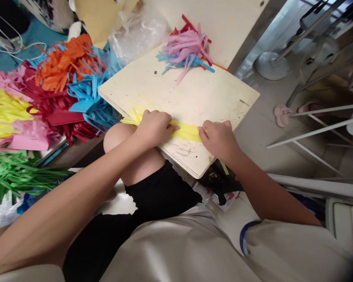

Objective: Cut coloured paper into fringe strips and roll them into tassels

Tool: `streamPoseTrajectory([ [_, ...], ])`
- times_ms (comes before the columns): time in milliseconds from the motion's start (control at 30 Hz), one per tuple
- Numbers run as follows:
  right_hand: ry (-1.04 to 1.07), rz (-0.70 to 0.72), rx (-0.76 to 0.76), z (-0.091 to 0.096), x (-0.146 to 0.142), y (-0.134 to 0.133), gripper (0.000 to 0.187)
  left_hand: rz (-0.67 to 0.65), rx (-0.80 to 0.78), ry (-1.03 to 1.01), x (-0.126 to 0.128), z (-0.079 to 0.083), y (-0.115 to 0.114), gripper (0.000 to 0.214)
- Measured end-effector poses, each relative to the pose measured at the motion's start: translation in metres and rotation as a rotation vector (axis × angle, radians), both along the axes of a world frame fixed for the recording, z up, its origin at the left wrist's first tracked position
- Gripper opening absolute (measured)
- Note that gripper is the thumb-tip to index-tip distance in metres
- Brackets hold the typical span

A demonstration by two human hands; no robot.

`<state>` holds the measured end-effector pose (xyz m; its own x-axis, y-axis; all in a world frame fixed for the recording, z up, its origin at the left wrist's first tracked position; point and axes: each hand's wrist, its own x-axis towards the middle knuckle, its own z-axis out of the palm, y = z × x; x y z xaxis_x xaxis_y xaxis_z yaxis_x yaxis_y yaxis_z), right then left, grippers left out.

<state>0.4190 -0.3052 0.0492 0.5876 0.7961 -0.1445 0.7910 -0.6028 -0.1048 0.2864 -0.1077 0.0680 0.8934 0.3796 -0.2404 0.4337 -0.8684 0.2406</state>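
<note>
A strip of yellow paper with a fringed left end lies across a cream board over my lap. My left hand is closed on the strip near the fringe, its thumb resting along the yellow band. Gripping the other end is my right hand, fingers curled and thumb pointing inward. Between the two hands the band runs flat and nearly straight. Loose yellow strands spread out past my left hand. What lies under each palm is hidden.
At the board's far edge sits a pink, blue and red fringe bundle. Orange fringes, blue fringes, yellow fringes and green fringes pile up on the left. Clear plastic wrap lies behind the board. White metal legs stand right.
</note>
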Motion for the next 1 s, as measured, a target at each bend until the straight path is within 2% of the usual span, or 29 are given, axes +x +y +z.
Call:
streamPoseTrajectory([
  [300, -0.061, 0.041, 0.027, -0.007, 0.003, -0.001, 0.038, -0.025, 0.0, -0.137, -0.004, -0.015, 0.001, 0.045],
  [433, -0.099, 0.042, -0.018, -0.004, 0.001, 0.0, 0.039, 0.018, 0.111, -0.305, -0.012, -0.017, -0.008, 0.022],
  [500, -0.115, 0.034, -0.052, -0.001, -0.002, 0.0, 0.041, -0.053, 0.168, -0.424, -0.015, -0.018, -0.015, 0.022],
  [567, -0.127, 0.035, -0.069, 0.001, -0.005, 0.001, 0.042, -0.206, 0.185, -0.438, -0.018, -0.019, -0.023, 0.016],
  [633, -0.137, 0.041, -0.066, 0.0, -0.006, 0.001, 0.043, -0.347, 0.189, -0.373, -0.024, -0.02, -0.03, 0.029],
  [700, -0.147, 0.047, -0.058, -0.001, -0.004, 0.0, 0.043, -0.422, 0.203, -0.323, -0.032, -0.022, -0.037, 0.04],
  [800, -0.164, 0.041, -0.038, 0.0, 0.001, -0.003, 0.041, -0.436, 0.216, -0.351, -0.048, -0.025, -0.046, 0.046],
  [900, -0.241, 0.024, 0.077, 0.009, -0.004, -0.01, 0.036, -0.428, 0.194, -0.386, -0.06, -0.029, -0.052, 0.051],
  [1000, -0.272, 0.145, 0.224, 0.016, -0.027, -0.017, 0.043, -0.418, 0.173, -0.38, -0.064, -0.032, -0.054, 0.06],
])
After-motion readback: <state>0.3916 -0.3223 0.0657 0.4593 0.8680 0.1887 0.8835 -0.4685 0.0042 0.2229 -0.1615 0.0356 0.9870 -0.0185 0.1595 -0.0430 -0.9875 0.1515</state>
